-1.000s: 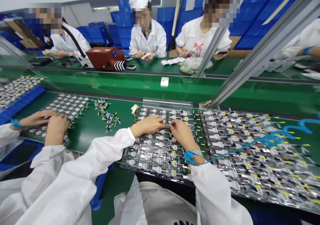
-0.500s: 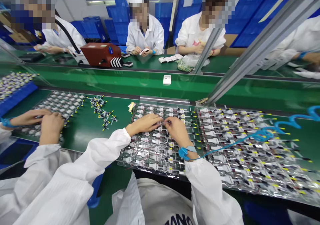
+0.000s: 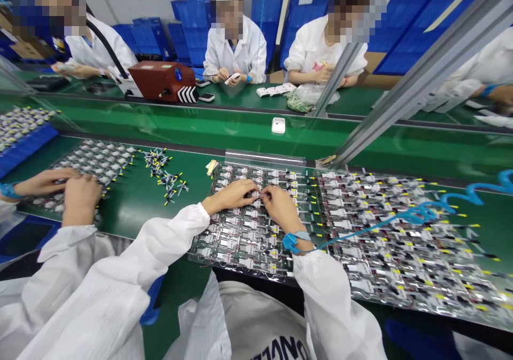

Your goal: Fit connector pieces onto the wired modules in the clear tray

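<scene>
The left hand [image 3: 231, 195] and right hand [image 3: 280, 208] worked over small circuit boards [image 3: 244, 237] in a clear plastic tray [image 3: 256, 158], mid-way along the green bench [image 3: 128, 210]. Fingers [image 3: 252, 190] nearly met; any grip was too small to tell. A blue wrist strap [image 3: 292, 242] circled the right wrist.

My left hand [image 3: 232, 195] and right hand [image 3: 281, 208] are both down on the clear plastic tray [image 3: 197, 254], fingertips [image 3: 258, 193] almost meeting over the upper middle of it. The small circuit boards [image 3: 244, 237] sit packed in rows across the tray, with thin wires and yellow-tipped leads [image 3: 309, 206] poking out, tbh too tiny to see what I'm pinching.
</scene>
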`<state>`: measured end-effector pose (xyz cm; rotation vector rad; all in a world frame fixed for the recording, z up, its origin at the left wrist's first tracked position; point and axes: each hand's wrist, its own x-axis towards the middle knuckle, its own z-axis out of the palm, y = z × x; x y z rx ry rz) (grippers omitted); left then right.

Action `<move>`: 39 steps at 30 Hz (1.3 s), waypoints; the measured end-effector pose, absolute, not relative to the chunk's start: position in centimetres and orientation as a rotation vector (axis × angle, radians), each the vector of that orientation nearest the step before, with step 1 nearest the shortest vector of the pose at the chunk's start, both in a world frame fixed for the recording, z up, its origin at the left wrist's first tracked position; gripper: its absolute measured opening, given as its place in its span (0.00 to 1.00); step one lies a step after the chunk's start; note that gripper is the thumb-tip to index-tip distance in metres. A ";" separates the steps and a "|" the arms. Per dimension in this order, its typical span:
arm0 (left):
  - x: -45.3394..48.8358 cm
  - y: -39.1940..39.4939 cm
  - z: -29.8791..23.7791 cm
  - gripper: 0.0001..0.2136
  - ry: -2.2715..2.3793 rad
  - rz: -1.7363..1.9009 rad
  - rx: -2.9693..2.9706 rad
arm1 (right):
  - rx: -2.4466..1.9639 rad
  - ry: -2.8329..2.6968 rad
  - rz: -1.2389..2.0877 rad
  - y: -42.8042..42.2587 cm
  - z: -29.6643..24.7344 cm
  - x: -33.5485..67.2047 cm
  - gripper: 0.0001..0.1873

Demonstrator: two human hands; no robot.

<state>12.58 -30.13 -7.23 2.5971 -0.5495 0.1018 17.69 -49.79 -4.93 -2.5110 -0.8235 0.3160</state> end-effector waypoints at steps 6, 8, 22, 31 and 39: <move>12.5 -30.1 -7.5 0.11 -0.508 0.106 2.602 | -2.498 -0.794 0.306 -49.8 -5.4 17.9 0.09; 12.5 -30.2 -7.5 0.11 -0.510 0.114 2.615 | -2.496 -0.791 0.299 -49.8 -5.5 18.0 0.10; 12.4 -30.4 -7.5 0.12 -0.520 0.109 2.690 | -2.499 -0.824 0.306 -49.7 -6.1 18.1 0.10; 12.5 -30.3 -7.7 0.12 -0.552 0.111 2.670 | -2.526 -0.806 0.293 -49.4 -6.3 17.9 0.11; 12.6 -30.4 -7.9 0.11 -0.563 0.127 2.664 | -2.550 -0.816 0.297 -49.2 -6.2 17.7 0.11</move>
